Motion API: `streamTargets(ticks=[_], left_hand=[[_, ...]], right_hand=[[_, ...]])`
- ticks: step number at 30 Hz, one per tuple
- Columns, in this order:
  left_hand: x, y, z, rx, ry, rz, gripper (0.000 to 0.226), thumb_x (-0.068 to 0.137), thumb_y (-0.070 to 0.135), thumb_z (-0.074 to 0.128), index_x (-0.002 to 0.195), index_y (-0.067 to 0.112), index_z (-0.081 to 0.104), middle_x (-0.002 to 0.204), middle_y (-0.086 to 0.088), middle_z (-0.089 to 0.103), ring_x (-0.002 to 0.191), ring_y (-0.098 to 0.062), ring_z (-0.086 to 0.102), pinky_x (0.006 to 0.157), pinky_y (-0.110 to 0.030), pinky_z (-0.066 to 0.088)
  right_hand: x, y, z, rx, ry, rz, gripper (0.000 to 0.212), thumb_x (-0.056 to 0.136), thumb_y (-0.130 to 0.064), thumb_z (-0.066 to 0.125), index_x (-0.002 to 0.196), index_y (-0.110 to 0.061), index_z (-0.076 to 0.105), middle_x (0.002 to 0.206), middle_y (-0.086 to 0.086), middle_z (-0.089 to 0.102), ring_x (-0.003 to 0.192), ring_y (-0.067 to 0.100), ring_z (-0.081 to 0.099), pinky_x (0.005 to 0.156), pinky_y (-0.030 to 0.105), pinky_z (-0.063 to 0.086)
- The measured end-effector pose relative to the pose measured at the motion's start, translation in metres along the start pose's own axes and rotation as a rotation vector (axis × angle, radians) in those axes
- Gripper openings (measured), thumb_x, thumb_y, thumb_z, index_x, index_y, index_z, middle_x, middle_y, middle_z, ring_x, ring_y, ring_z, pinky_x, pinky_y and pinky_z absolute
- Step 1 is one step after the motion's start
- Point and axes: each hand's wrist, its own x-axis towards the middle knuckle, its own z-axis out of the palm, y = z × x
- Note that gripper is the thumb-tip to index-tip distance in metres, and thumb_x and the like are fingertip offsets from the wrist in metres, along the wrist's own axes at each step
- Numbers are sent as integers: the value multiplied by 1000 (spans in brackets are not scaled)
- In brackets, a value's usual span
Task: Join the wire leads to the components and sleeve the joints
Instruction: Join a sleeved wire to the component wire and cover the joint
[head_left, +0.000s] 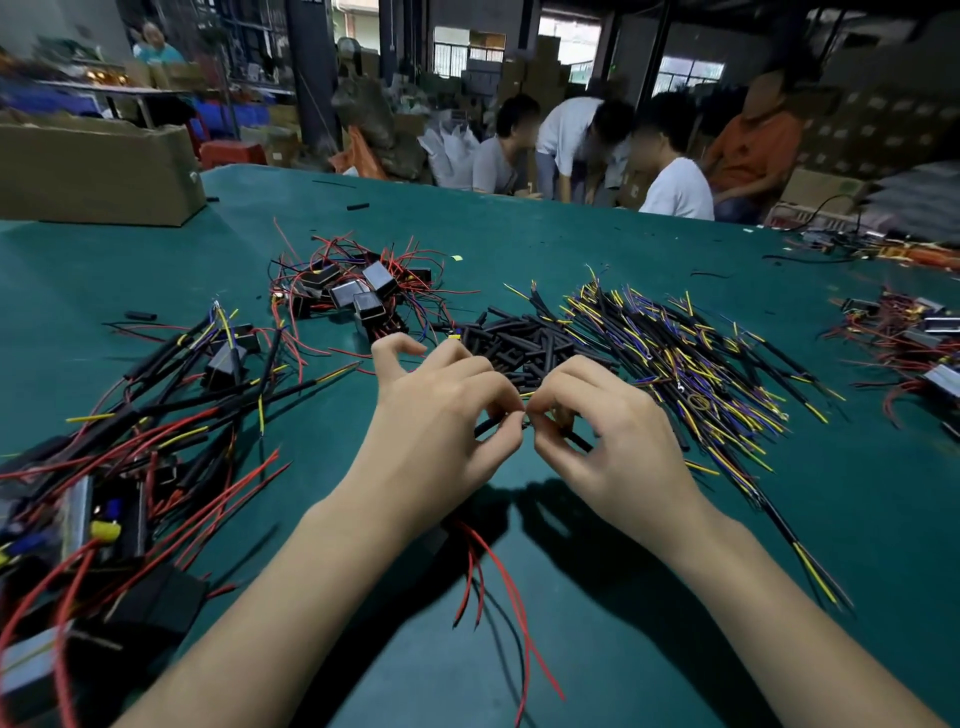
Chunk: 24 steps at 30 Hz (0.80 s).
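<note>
1. While both hands pinch thin wire ends together above the green felt table (597, 597), left hand (441, 415) and right hand (608, 421) meet fingertip to fingertip.
2. Sleeved black-tubed assemblies (171, 395) lie left, judged finished.
3. Loose black sleeve tubes (524, 338), yellow-and-blue wire leads (691, 358) and small black box components (358, 291) remain.

Your two forearms come in from the bottom edge, both bare from frame edge to wrist. No sleeves, cuffs, or gloves. Left hand (441, 415) & right hand (608, 431): bare, slim fingers. Nails short & plain, where they show. No rings, watch, or bands on either wrist.
</note>
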Motion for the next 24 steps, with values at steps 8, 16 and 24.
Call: streamTargets(ticks=[8,16,24], left_hand=[[2,0,5,-422,-113,-325,18,83,31,67,65,31,63,64,25,61,73,11,51,83,-29,27],[6,-13,-5,-905,-388,-516,11,85,18,69,74,18,71,72,10,68,70,1,56,71,-8,43],[7,-32,-14,-697,-444,-458,3,81,23,73,83,20,72,84,1,74,70,-3,61,73,-18,48]], right_hand=[[2,1,-2,-389,90,-345,7,76,-2,62,77,-9,59,77,7,61,61,27,51,52,34,41],[1,1,2,-113,70,-182,6,84,-5,59,80,-7,62,82,3,59,66,24,53,59,38,47],[-2,17,3,181,-43,61,5,87,-10,61,85,-14,64,83,-6,58,74,11,55,67,9,32]])
